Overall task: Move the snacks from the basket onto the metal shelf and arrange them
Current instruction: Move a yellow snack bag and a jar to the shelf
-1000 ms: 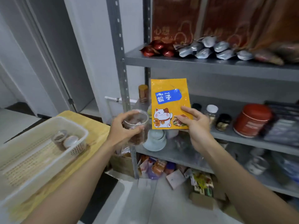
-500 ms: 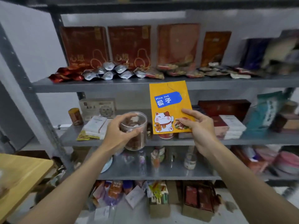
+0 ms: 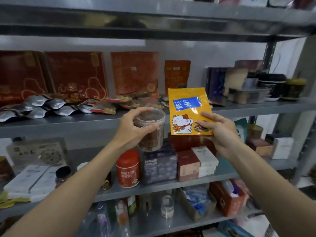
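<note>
My left hand [image 3: 131, 128] grips a clear plastic jar [image 3: 152, 134] of brown snacks from the side and top, held in front of the grey metal shelf [image 3: 68, 124]. My right hand [image 3: 220, 130] pinches the lower right corner of a yellow pine nut pouch [image 3: 186, 108] with a cat drawing, held upright at the height of the shelf's upper board. The basket is out of view.
The upper board carries red snack bags [image 3: 75, 74], silver packets [image 3: 51, 106], an orange bag [image 3: 177, 74] and dark jars [image 3: 273, 84]. The board below holds a red tin [image 3: 127, 168], boxes [image 3: 196, 163] and white packs. A bare strip of board lies right of the pouch [image 3: 248, 108].
The view has swung right and up, from the basket and table to the shelf front. Both hands have risen with the jar and pouch to the upper board's height.
</note>
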A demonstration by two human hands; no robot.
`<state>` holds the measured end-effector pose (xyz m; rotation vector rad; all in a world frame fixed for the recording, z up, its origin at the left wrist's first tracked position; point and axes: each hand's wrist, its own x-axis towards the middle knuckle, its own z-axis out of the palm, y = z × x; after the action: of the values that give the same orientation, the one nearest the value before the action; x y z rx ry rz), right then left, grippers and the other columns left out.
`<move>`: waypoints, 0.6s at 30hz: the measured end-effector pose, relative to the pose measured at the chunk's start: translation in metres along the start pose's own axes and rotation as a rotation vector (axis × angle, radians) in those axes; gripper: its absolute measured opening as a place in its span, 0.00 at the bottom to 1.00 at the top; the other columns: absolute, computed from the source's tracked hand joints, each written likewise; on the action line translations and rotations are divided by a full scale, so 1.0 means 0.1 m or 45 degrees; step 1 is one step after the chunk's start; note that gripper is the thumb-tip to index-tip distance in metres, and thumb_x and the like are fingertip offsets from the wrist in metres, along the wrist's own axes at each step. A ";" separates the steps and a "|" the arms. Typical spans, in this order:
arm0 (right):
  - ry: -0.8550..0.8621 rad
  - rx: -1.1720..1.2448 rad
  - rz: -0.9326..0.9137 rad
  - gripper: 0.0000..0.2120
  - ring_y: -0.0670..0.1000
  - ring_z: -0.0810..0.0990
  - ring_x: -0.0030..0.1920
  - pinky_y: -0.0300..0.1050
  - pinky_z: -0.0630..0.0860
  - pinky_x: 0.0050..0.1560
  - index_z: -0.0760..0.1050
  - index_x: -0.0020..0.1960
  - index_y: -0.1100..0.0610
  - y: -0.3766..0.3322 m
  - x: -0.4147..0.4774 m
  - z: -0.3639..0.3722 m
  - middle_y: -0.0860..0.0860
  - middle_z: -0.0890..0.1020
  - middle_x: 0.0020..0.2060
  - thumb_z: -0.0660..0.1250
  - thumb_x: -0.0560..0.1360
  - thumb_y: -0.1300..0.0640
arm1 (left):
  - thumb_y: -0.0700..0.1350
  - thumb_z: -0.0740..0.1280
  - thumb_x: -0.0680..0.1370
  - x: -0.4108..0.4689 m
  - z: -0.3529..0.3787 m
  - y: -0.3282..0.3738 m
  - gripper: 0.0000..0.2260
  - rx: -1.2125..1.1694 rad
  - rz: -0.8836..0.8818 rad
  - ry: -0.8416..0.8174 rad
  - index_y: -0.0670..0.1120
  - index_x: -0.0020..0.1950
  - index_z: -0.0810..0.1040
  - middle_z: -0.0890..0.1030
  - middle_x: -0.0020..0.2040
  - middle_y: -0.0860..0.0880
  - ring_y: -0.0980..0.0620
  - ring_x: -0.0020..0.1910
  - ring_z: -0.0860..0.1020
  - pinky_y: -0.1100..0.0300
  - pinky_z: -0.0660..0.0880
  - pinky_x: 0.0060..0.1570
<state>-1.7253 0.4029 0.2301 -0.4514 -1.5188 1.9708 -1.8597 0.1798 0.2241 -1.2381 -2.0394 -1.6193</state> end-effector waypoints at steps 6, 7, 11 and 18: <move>0.062 -0.051 -0.038 0.16 0.53 0.86 0.40 0.46 0.83 0.41 0.81 0.57 0.58 -0.30 0.88 -0.33 0.59 0.84 0.49 0.71 0.71 0.70 | 0.56 0.74 0.65 0.93 0.46 0.06 0.19 -0.042 0.083 -0.036 0.53 0.54 0.82 0.83 0.50 0.62 0.63 0.51 0.80 0.70 0.74 0.50; 0.071 -0.072 -0.044 0.16 0.53 0.86 0.41 0.46 0.83 0.41 0.81 0.57 0.58 -0.35 1.03 -0.38 0.59 0.84 0.49 0.71 0.71 0.70 | 0.54 0.75 0.66 1.07 0.53 0.04 0.18 -0.049 0.085 -0.044 0.53 0.54 0.82 0.83 0.50 0.62 0.63 0.51 0.80 0.71 0.73 0.49; 0.074 -0.149 -0.008 0.16 0.54 0.85 0.41 0.41 0.81 0.33 0.79 0.58 0.59 -0.51 1.58 -0.55 0.59 0.83 0.50 0.70 0.73 0.71 | 0.47 0.76 0.70 1.52 0.80 -0.01 0.16 -0.040 0.078 -0.067 0.48 0.57 0.81 0.83 0.52 0.57 0.62 0.50 0.80 0.74 0.72 0.46; -0.023 -0.329 0.141 0.13 0.52 0.82 0.43 0.37 0.78 0.27 0.80 0.54 0.58 -0.59 2.37 -0.65 0.58 0.82 0.54 0.70 0.73 0.70 | 0.51 0.77 0.68 2.05 1.16 -0.06 0.16 -0.041 0.037 -0.008 0.53 0.55 0.82 0.83 0.53 0.57 0.60 0.53 0.80 0.65 0.76 0.51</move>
<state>-1.8519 0.6133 0.2894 -0.6385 -1.8041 1.8707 -1.9537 0.3757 0.3142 -1.2793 -1.9976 -1.6434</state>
